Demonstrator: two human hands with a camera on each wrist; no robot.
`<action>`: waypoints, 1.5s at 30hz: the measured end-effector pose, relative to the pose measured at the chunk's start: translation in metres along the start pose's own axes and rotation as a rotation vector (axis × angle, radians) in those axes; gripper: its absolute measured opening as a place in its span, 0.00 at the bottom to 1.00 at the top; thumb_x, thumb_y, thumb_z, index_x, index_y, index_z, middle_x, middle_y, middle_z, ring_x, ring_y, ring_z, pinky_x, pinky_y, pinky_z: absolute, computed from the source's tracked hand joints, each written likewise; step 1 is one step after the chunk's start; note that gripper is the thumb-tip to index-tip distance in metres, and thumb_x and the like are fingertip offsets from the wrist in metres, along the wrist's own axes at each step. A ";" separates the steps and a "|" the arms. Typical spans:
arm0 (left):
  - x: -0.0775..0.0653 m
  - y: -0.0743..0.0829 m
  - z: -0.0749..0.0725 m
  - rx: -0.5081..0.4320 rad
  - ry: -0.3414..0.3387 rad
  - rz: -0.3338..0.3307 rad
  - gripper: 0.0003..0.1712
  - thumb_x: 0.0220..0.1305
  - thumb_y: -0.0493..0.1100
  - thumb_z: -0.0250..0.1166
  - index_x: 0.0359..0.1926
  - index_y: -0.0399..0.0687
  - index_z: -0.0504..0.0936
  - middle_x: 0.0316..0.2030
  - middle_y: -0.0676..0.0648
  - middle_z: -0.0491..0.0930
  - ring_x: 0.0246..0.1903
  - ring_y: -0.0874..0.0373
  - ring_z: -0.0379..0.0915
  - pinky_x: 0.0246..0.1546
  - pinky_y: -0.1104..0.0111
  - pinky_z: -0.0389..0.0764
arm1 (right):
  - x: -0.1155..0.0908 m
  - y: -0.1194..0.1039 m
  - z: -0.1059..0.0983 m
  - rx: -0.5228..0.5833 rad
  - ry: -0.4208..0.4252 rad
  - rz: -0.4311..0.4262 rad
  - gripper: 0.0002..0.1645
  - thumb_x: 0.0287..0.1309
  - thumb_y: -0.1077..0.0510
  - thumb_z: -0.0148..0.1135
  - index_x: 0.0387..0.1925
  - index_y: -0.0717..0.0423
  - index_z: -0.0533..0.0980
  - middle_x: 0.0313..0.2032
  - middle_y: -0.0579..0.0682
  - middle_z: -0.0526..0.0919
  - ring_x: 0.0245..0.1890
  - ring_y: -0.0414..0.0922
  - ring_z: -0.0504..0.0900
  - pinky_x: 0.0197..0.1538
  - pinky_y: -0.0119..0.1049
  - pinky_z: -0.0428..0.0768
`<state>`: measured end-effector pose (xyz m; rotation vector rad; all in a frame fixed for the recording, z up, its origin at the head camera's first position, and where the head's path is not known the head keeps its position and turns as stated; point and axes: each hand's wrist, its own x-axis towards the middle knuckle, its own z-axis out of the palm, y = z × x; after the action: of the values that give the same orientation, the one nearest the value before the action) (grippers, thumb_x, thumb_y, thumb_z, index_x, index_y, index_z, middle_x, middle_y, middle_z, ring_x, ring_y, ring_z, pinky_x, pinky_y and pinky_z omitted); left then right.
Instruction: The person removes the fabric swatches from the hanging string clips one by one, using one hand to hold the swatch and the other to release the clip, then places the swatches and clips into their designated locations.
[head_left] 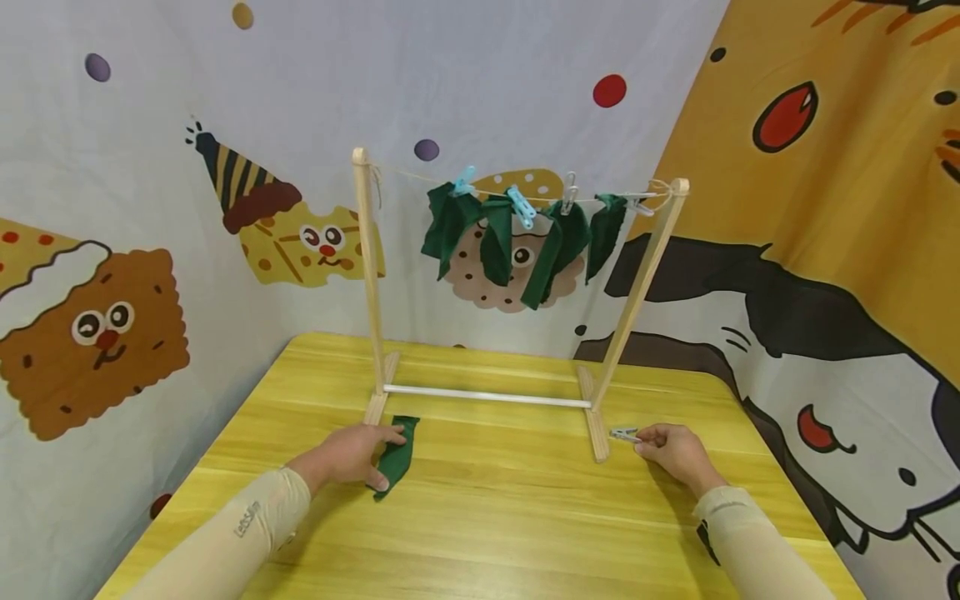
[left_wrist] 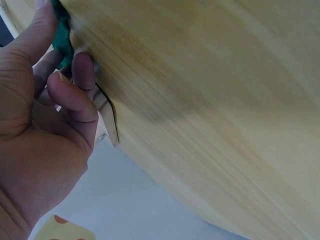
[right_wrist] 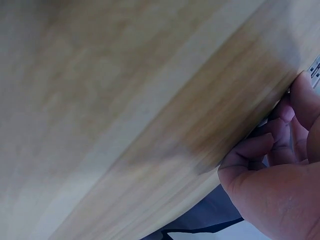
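Near the rack's left foot a green cloth piece (head_left: 397, 458) lies on the table. My left hand (head_left: 352, 454) rests on it, thumb and fingertips spread apart over the cloth. In the left wrist view, part of the green cloth (left_wrist: 63, 37) shows beside the thumb, and the outer fingers are bent. To the right of the rack, my right hand (head_left: 675, 454) pinches a grey clothespin (head_left: 624, 434) between thumb and fingers, just above the table. Only the end of that clothespin (right_wrist: 314, 70) is visible in the right wrist view.
A wooden drying rack (head_left: 371, 275) stands at the table's back, with a white crossbar (head_left: 487, 397) low down. On its string several green cloths (head_left: 495, 242) hang from blue clothespins (head_left: 521, 208) and clear ones (head_left: 570, 193). A dark object (head_left: 707, 542) shows by the right sleeve.
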<state>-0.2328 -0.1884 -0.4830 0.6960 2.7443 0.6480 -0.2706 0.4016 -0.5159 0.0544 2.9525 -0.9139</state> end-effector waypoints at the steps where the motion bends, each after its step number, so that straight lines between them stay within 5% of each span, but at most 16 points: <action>1: 0.000 0.000 0.000 -0.001 0.000 0.003 0.43 0.52 0.43 0.86 0.69 0.44 0.81 0.77 0.44 0.73 0.72 0.35 0.72 0.66 0.42 0.79 | 0.000 0.000 0.000 -0.001 -0.002 0.003 0.17 0.69 0.54 0.73 0.51 0.61 0.86 0.39 0.50 0.89 0.36 0.42 0.81 0.41 0.37 0.78; 14: 0.000 0.000 0.001 -0.011 0.000 -0.004 0.42 0.52 0.43 0.85 0.69 0.45 0.81 0.77 0.44 0.72 0.72 0.35 0.72 0.65 0.43 0.80 | -0.002 -0.004 -0.005 -0.009 -0.022 0.008 0.21 0.68 0.53 0.74 0.55 0.62 0.85 0.43 0.53 0.88 0.40 0.45 0.82 0.43 0.38 0.80; 23: -0.002 0.001 -0.012 -0.115 0.028 -0.053 0.38 0.57 0.43 0.83 0.69 0.46 0.82 0.78 0.43 0.70 0.76 0.34 0.67 0.68 0.41 0.77 | -0.002 -0.015 -0.025 0.001 -0.121 -0.017 0.35 0.65 0.50 0.77 0.63 0.70 0.79 0.46 0.60 0.88 0.42 0.47 0.84 0.44 0.41 0.83; 26: -0.001 0.002 -0.024 -0.098 0.076 -0.062 0.34 0.62 0.48 0.80 0.68 0.48 0.82 0.74 0.41 0.75 0.73 0.35 0.71 0.67 0.41 0.78 | 0.000 -0.017 -0.041 -0.010 -0.170 -0.029 0.41 0.68 0.47 0.74 0.69 0.72 0.73 0.50 0.65 0.87 0.45 0.50 0.86 0.46 0.46 0.86; 29: -0.001 0.004 -0.042 -0.087 0.133 -0.087 0.31 0.67 0.52 0.76 0.68 0.51 0.82 0.57 0.42 0.87 0.53 0.43 0.84 0.50 0.49 0.86 | 0.003 -0.021 -0.064 -0.008 -0.195 -0.016 0.45 0.73 0.42 0.68 0.74 0.71 0.68 0.56 0.70 0.83 0.51 0.58 0.86 0.52 0.53 0.85; 33: 0.000 0.012 -0.070 -0.070 0.245 -0.080 0.27 0.72 0.52 0.72 0.68 0.52 0.83 0.50 0.43 0.88 0.34 0.54 0.77 0.31 0.63 0.77 | 0.004 -0.031 -0.103 -0.031 -0.165 -0.006 0.49 0.76 0.35 0.61 0.77 0.68 0.64 0.63 0.75 0.77 0.59 0.68 0.81 0.55 0.61 0.83; 38: -0.001 0.029 -0.103 -0.059 0.411 -0.016 0.26 0.75 0.49 0.70 0.69 0.48 0.82 0.73 0.38 0.77 0.52 0.41 0.82 0.40 0.57 0.85 | 0.005 -0.053 -0.152 -0.077 -0.049 -0.037 0.52 0.75 0.30 0.57 0.77 0.68 0.65 0.64 0.76 0.77 0.63 0.73 0.77 0.56 0.64 0.82; 45: 0.003 0.065 -0.146 -0.087 0.582 0.094 0.29 0.75 0.45 0.70 0.72 0.43 0.79 0.76 0.39 0.73 0.66 0.37 0.77 0.56 0.45 0.86 | 0.002 -0.104 -0.216 -0.111 0.056 -0.067 0.52 0.75 0.29 0.55 0.79 0.65 0.63 0.68 0.76 0.74 0.68 0.76 0.71 0.66 0.76 0.71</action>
<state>-0.2569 -0.1880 -0.3249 0.7083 3.1835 1.1388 -0.2860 0.4382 -0.2791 -0.0234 3.0680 -0.7657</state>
